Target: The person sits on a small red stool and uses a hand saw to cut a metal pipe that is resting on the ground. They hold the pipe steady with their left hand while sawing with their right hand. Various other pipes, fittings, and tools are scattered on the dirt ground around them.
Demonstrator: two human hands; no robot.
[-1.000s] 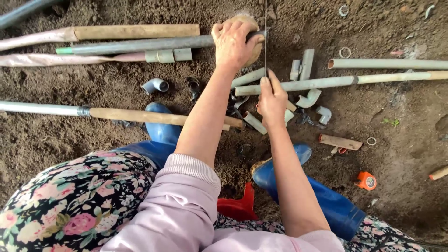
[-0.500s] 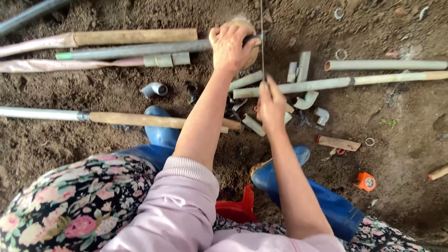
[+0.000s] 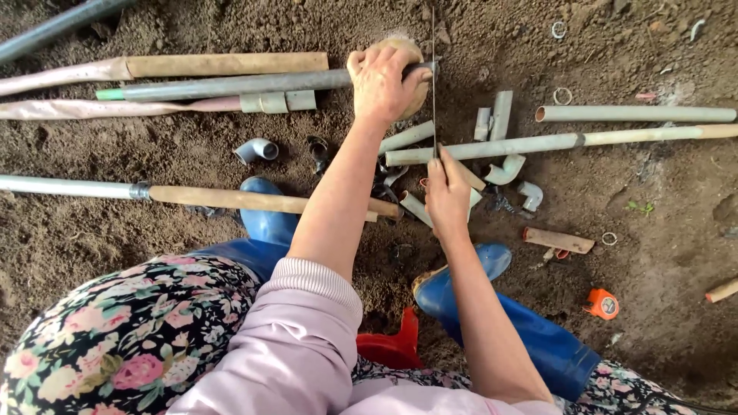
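Observation:
My left hand (image 3: 382, 81) grips the end of a long grey pipe (image 3: 231, 86) lying across the soil, pressing it onto a rounded tan block (image 3: 400, 48). My right hand (image 3: 447, 192) holds the near end of a thin hacksaw blade (image 3: 433, 77) that runs straight away from me and crosses the grey pipe's end just right of my left hand. Both arms reach forward over my blue rubber boots (image 3: 507, 315).
Loose pipes lie all around on the dirt: a long grey and tan one (image 3: 569, 141), another grey pipe (image 3: 638, 114), a wooden-handled pole (image 3: 192, 196), elbow fittings (image 3: 257, 150), short offcuts (image 3: 557, 240). An orange tape measure (image 3: 603, 303) sits at right, a red stool (image 3: 392, 346) under me.
My right hand and the blade have shifted slightly along the cut line. My left hand stays clamped on the grey pipe's end.

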